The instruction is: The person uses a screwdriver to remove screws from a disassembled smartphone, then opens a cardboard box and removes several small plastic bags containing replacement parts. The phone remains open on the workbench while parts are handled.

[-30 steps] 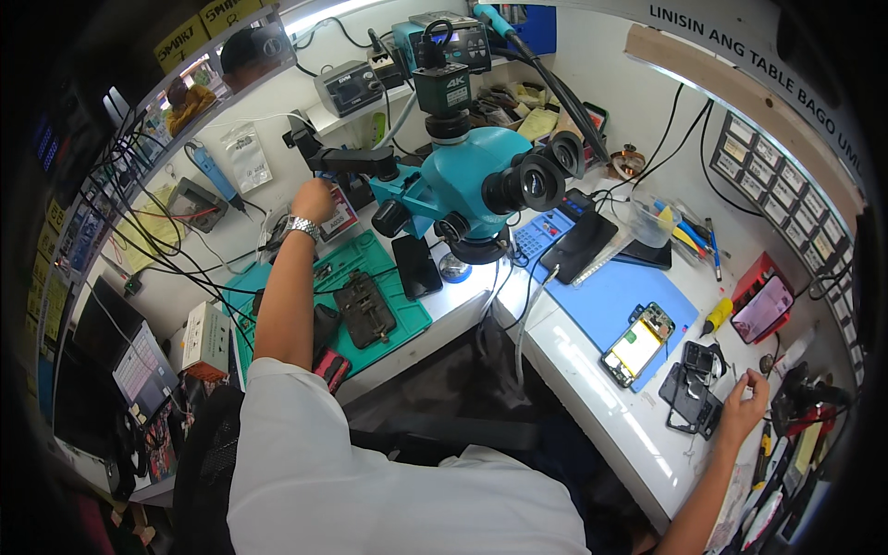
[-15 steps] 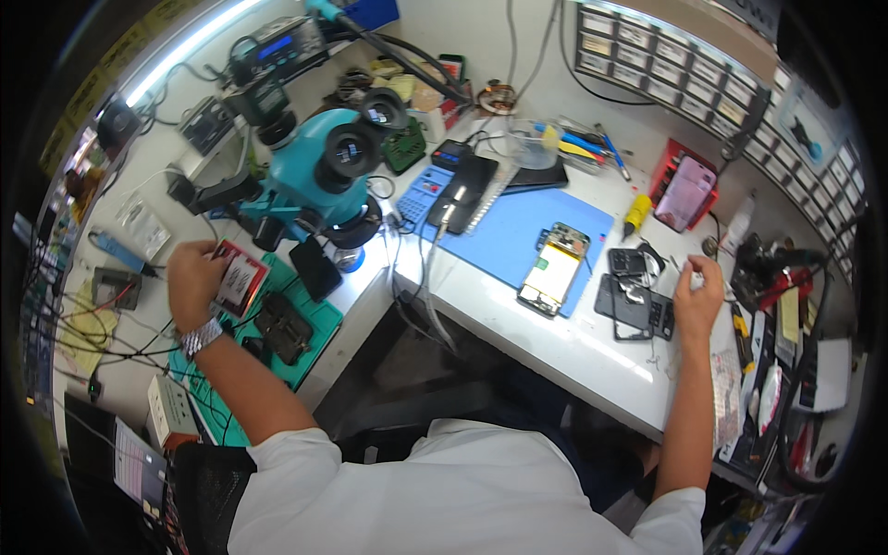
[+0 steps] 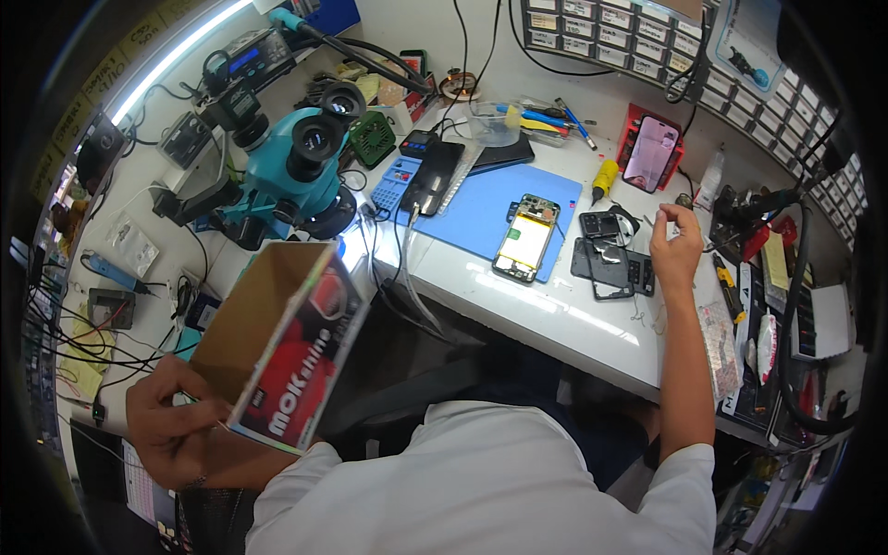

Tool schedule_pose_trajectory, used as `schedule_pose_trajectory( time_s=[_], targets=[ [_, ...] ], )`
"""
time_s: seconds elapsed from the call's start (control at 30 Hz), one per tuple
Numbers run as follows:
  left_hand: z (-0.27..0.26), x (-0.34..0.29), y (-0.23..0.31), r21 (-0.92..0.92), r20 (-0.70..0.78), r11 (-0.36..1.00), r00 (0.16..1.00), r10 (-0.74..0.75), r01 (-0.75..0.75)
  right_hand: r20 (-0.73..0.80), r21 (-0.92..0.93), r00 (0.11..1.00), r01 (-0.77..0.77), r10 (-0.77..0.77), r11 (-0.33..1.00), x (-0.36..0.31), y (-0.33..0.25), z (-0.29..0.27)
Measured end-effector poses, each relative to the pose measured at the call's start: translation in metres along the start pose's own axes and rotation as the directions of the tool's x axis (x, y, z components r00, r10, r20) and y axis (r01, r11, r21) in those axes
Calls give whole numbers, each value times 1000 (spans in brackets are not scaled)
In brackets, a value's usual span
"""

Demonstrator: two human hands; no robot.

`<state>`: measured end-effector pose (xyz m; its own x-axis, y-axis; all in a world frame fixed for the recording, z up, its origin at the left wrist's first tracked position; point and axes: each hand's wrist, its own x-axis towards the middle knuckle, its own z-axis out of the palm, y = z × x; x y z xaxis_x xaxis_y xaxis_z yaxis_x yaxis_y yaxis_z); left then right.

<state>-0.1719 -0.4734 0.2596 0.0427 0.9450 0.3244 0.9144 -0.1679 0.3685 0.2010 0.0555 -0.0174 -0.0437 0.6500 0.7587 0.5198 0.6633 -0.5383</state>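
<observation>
My left hand (image 3: 176,421) grips the near edge of an open cardboard box (image 3: 310,347). The box is tilted, with a red and black printed side and a bare brown inside; it hides most of the work surface behind it. My right hand (image 3: 678,245) hovers at the right of the desk with curled fingers, and whatever is between them is too small to make out. Beside it lie dark phone housing parts (image 3: 606,268). An opened phone (image 3: 529,238) with a white battery rests on a blue mat (image 3: 462,245).
A teal microscope (image 3: 296,176) stands at the left. Near the back are a black phone (image 3: 435,178), a yellow-handled tool (image 3: 604,178) and a phone in a red holder (image 3: 651,153). Cables (image 3: 412,277) hang over the desk edge. Drawer units (image 3: 615,32) line the back wall.
My left hand has come back toward me with the box, which now looks much larger and covers the green mat. The whole view has shifted slightly; my right hand stays near the phone parts.
</observation>
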Motion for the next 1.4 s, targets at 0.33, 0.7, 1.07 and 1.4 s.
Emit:
schedule_pose_trajectory(
  time_s=[0.33, 0.7, 1.07, 1.4],
  targets=[
    [145, 138, 15, -460, 169, 783, 824, 541, -420, 80, 527, 962, -263, 261, 808, 41, -87, -53],
    [271, 201, 0, -443, -5, 721, 806, 592, -533, 735, 160, 650, 108, -192, 981, -10, -163, -131],
    [310, 212, -29, -494, 2, 688, 790, 613, -532, 971, -191, 211, 386, 115, 903, -28, -157, -80],
    [314, 227, -35, -471, -14, 732, 834, 551, -492, 788, 315, 562, -719, 251, 620, -13, -128, -99]
  ],
)
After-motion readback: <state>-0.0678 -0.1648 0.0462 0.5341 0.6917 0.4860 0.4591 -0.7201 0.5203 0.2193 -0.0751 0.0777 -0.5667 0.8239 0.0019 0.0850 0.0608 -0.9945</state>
